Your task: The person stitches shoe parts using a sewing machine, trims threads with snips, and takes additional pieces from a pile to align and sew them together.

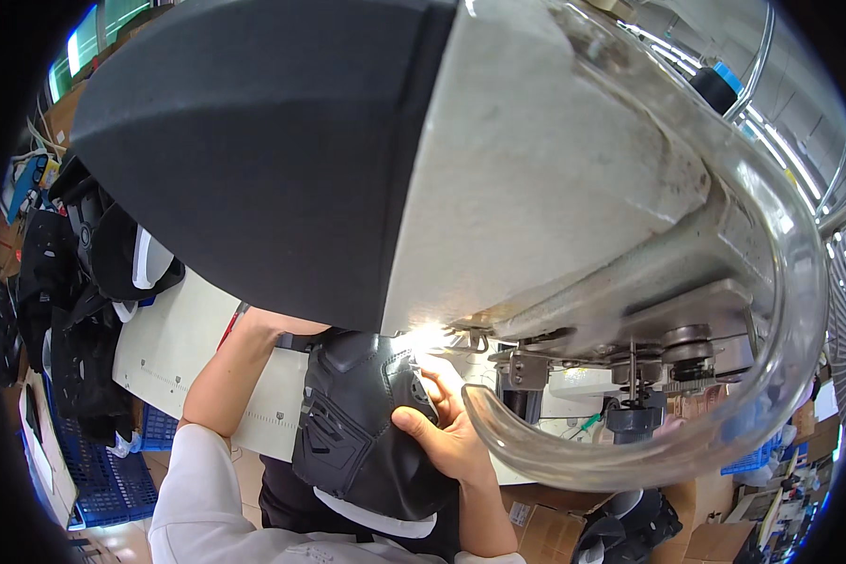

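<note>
A black moulded pad (357, 423) with stitched seams and raised panels lies in front of me, its white lower edge (376, 515) over my lap. My right hand (449, 434) grips its right side, thumb on top and the other fingers at the edge. The far end of the pad reaches under the head of a sewing machine (526, 188), beside a bright lamp (428, 336). My left forearm (230, 371) comes in from the left, a dark band around the wrist. Past the wrist, the machine's black cover (254, 169) hides my left hand and its fingers.
A clear curved tube (630, 470) arcs round the machine's right side. Black pieces (75, 320) are heaped left of the white table (174, 338), above a blue crate (113, 484). An open cardboard box (545, 526) and more black pieces (630, 526) sit at lower right.
</note>
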Tool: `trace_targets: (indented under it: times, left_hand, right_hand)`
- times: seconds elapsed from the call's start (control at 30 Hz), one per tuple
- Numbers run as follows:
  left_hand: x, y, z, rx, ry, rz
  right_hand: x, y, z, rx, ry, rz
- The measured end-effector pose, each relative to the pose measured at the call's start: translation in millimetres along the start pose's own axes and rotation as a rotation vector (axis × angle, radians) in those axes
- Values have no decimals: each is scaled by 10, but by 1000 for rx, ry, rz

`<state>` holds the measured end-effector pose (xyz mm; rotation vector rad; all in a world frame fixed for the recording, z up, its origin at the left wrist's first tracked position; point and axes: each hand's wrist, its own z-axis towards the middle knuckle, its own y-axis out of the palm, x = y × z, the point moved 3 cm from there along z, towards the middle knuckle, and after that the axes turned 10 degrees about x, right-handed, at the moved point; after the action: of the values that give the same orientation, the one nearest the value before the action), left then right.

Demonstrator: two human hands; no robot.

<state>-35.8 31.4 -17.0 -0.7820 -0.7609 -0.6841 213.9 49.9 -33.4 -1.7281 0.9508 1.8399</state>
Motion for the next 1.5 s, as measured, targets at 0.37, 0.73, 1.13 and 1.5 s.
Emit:
trace_targets:
  times: [0.37,0.73,1.13,1.5]
  left_hand:
    - [12,25,4,-10,20,78]
    - [44,57,28,2,24,162]
    - [62,107,154,21,46,201]
    - [396,189,-287,114,-57,8]
  right_hand:
    - [12,20,-55,88,129,81]
    - [-3,-7,46,113,14,134]
    - [-90,-9,86,258,17,-112]
    - [-183,-863,131,128,-461,-893]
